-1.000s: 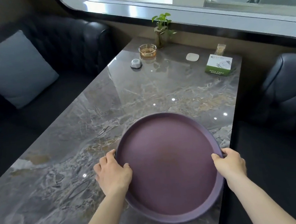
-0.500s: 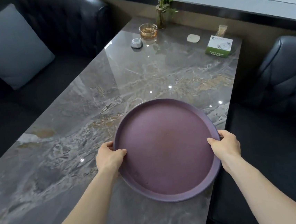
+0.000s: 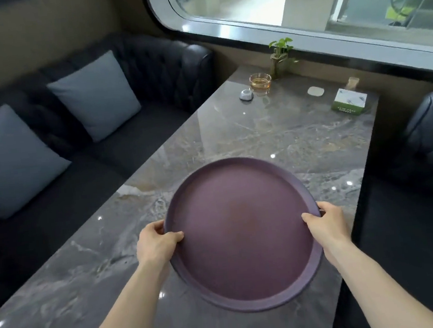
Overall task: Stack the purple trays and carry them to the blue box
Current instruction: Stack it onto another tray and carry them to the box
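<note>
A round purple tray sits low in the head view, over the near right part of the marble table. My left hand grips its left rim, thumb laid over the edge. My right hand grips the right rim the same way. The rim looks thick and doubled at the near edge, as if more than one tray is stacked; I cannot tell how many. Whether the tray rests on the table or is raised off it is unclear. No blue box is in view.
At the table's far end stand a glass ashtray, a small grey puck, a white coaster, a green tissue box and a potted plant. Dark sofas flank the table, the left with grey cushions.
Both hands have shifted from flat against the tray's sides to gripping its rim. The camera has pulled back and up, so more of the left sofa and window shows.
</note>
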The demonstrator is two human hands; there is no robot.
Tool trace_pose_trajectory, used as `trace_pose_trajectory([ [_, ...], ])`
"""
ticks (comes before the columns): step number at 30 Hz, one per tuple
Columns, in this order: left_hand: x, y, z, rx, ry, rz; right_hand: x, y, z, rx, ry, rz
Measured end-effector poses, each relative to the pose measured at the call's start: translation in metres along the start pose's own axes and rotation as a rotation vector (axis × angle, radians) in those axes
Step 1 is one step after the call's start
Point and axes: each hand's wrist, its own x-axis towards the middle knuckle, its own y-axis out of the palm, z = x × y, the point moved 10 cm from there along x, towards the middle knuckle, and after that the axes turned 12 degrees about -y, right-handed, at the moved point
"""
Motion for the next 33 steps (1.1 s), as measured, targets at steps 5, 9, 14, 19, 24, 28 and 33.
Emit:
trace_pose_trajectory([
  [5,-0.009,-0.103,0.036,-0.075,-0.026,-0.016,-0.071,0.029,0.053,-0.004,-0.089,0.001],
  [9,-0.009,-0.196,0.07,-0.137,-0.03,-0.018,-0.15,0.053,0.106,-0.04,-0.137,-0.006],
  [14,-0.015,-0.325,0.107,-0.176,-0.017,-0.052,-0.253,0.101,0.177,-0.022,-0.196,0.011],
  [19,-0.003,-0.442,0.16,-0.302,-0.008,-0.088,-0.349,0.159,0.225,0.016,-0.244,0.025],
  [24,-0.006,-0.548,0.213,-0.415,-0.018,-0.156,-0.429,0.216,0.268,0.004,-0.285,0.087],
  [28,0.003,-0.618,0.251,-0.504,-0.021,-0.196,-0.478,0.261,0.316,0.017,-0.371,0.167],
  [33,-0.019,-0.698,0.278,-0.593,-0.027,-0.293,-0.52,0.326,0.362,0.02,-0.436,0.297],
])
